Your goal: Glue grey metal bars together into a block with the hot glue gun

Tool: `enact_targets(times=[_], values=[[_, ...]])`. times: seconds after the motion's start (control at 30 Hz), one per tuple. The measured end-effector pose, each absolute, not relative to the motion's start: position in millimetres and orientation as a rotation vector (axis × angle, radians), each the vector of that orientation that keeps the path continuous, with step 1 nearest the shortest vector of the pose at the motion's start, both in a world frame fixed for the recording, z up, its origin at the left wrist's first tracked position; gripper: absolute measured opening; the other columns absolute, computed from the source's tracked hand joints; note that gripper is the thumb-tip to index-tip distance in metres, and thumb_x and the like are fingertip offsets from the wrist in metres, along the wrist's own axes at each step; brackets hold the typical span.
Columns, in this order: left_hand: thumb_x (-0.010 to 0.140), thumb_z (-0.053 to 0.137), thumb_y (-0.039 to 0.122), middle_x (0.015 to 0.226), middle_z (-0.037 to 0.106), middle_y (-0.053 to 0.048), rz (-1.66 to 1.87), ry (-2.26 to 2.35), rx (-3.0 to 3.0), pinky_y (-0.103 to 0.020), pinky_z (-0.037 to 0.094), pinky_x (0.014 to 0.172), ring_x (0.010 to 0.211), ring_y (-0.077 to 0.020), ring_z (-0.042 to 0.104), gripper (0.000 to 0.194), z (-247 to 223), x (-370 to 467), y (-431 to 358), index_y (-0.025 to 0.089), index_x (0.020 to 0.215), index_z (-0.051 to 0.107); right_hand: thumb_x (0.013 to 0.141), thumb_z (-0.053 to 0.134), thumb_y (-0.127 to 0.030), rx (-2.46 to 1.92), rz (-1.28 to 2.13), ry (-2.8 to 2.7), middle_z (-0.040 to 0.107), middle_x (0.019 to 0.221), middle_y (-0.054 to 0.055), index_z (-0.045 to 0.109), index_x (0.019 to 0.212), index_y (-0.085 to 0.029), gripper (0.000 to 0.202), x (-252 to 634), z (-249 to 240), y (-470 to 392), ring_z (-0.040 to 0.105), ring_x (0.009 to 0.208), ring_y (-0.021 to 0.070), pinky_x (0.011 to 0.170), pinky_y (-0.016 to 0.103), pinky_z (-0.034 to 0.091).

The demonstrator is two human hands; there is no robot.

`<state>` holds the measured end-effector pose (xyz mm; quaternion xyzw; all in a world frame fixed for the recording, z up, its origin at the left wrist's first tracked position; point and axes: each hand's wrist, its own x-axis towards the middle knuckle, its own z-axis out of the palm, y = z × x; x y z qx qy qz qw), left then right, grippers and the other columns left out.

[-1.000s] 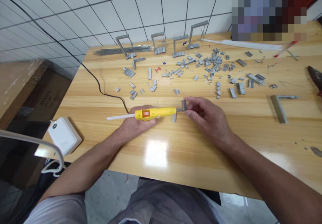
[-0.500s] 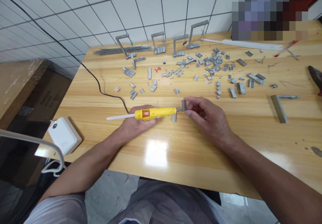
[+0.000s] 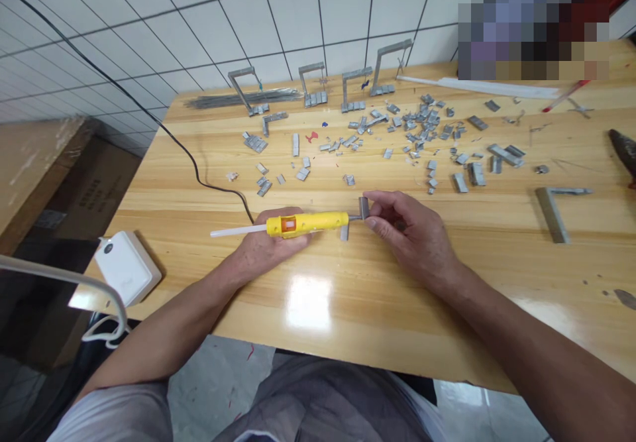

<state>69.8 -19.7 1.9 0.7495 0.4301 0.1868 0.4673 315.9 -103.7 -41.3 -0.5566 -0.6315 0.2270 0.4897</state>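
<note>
Wooden table (image 3: 348, 309): glue gun (image 3: 308, 223) in left hand (image 3: 263, 251), nozzle rightward.

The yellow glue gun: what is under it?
Under the yellow glue gun lies the left hand, gripping it. A small metal piece stands below its nozzle. The handle is covered.

Bright, even light falls from overhead. A white patch of glare sits on the glossy surface (image 3: 447, 276) just nearer the viewer than the left hand (image 3: 265, 246), between both forearms. Shadows under the hands are soft and short. Focus is sharp around the hands. Wide-angle distortion bends the wall tiles (image 3: 149, 24) far beyond them. A pixelated block (image 3: 534, 21) covers the far right corner.
</note>
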Motion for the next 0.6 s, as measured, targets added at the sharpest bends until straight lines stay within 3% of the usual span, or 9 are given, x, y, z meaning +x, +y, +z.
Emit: enact_targets(times=[0.6], values=[[0.075, 0.068, 0.029, 0.068, 0.064, 0.001, 0.455, 1.047, 1.844, -0.025, 0.046, 0.06, 0.067, -0.0155, 0.061, 0.018, 2.8, 70.6, -20.5, 0.022, 0.066, 0.055, 0.096, 0.067, -0.022, -1.347, 0.579, -1.507, 0.074, 0.088, 0.001, 0.071, 0.123, -0.024, 0.027, 315.2, -41.5, -104.0, 0.067, 0.074, 0.0157, 0.071, 0.031, 0.057]])
